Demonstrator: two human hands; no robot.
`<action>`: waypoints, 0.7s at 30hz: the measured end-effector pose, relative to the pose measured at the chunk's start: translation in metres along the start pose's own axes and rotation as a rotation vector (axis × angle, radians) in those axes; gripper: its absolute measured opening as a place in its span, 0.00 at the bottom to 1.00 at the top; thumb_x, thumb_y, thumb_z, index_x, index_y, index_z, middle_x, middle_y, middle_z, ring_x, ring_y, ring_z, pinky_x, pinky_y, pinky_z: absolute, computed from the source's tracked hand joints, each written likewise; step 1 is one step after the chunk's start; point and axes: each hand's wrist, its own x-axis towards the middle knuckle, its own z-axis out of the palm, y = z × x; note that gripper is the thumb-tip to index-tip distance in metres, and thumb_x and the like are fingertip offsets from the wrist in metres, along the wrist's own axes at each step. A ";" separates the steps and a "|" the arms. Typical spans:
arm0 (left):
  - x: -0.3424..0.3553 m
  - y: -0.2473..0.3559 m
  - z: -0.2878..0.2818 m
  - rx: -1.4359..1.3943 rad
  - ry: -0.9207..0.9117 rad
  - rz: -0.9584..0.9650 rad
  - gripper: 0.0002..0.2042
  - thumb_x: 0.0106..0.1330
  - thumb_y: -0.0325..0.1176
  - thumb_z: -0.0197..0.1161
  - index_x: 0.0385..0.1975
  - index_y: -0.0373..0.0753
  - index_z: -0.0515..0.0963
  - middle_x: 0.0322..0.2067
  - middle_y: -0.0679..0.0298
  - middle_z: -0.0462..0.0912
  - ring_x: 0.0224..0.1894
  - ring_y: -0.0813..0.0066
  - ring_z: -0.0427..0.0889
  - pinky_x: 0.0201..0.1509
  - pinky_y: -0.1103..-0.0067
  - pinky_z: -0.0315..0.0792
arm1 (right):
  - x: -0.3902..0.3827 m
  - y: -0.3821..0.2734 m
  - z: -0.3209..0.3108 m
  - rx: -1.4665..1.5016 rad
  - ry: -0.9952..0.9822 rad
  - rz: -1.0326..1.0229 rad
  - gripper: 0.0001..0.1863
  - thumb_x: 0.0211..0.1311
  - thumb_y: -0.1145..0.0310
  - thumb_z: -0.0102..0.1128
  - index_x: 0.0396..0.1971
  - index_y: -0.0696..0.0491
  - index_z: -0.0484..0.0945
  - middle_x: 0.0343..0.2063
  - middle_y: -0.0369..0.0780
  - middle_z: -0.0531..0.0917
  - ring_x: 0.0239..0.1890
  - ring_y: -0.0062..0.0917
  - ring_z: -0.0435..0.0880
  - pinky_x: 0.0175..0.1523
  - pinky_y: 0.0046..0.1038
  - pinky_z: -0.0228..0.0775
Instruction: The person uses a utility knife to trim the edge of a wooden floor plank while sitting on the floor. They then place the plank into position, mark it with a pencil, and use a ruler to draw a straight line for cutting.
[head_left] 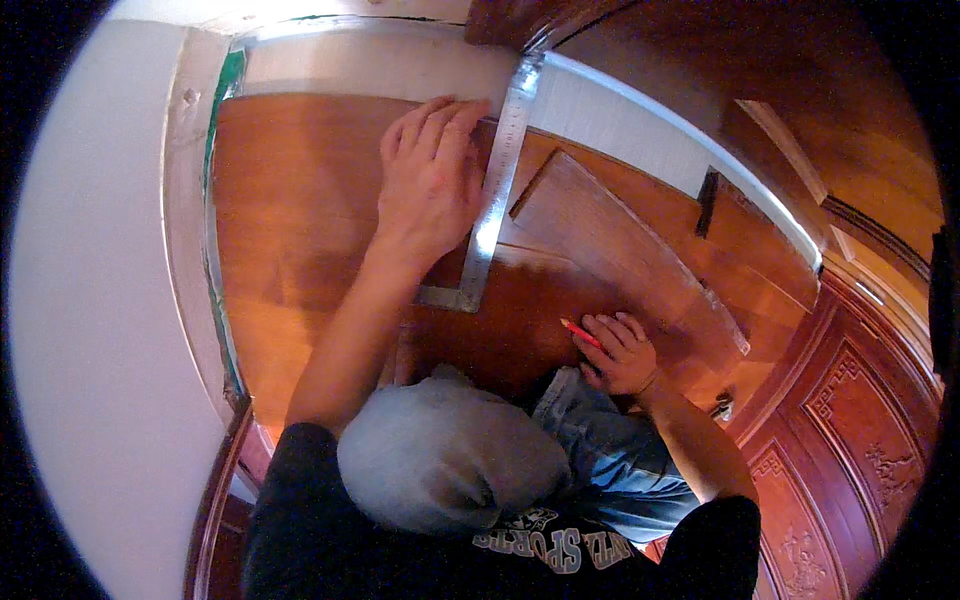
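A steel carpenter's square (505, 160) lies across the reddish-brown floorboards (300, 190). Its long blade reaches up to the dark wood at the far side, and its short arm (440, 297) points left near my knees. My left hand (430, 180) is closed against the blade's left edge, fingertips at the boards' far edge; the thumb is mostly hidden. In my right hand (620, 355), low over the boards at right, a red pencil (583, 334) is pinched, its tip pointing left. Between the square and that hand's far side lies a loose, dusty plank offcut (630, 250).
A pale strip (320, 68) runs beyond the boards' far edge. A white wall (100, 250) with green material (230, 75) along its foot bounds the left. Carved red wooden panels (850, 420) stand at right, near a small metal object (722, 405). Dark woodwork (660, 50) overhangs the far right.
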 end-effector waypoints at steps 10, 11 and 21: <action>0.000 0.001 -0.002 0.002 0.029 0.028 0.24 0.66 0.24 0.61 0.63 0.40 0.76 0.58 0.56 0.83 0.67 0.55 0.77 0.73 0.60 0.62 | -0.007 -0.003 0.000 0.009 -0.035 0.024 0.35 0.60 0.50 0.71 0.68 0.40 0.79 0.73 0.40 0.77 0.71 0.37 0.76 0.78 0.48 0.63; 0.000 0.001 -0.002 0.005 0.029 0.036 0.24 0.66 0.24 0.61 0.63 0.40 0.76 0.58 0.56 0.83 0.67 0.56 0.77 0.73 0.60 0.62 | -0.007 -0.003 0.001 0.015 -0.020 0.023 0.35 0.60 0.50 0.72 0.69 0.40 0.79 0.73 0.41 0.76 0.71 0.38 0.76 0.78 0.48 0.63; -0.037 0.019 -0.042 -0.216 -0.267 -0.051 0.17 0.67 0.35 0.72 0.54 0.40 0.83 0.54 0.52 0.84 0.59 0.48 0.81 0.65 0.57 0.74 | -0.009 -0.001 0.002 0.081 0.020 0.032 0.41 0.58 0.56 0.71 0.74 0.46 0.71 0.76 0.45 0.71 0.75 0.43 0.71 0.81 0.49 0.58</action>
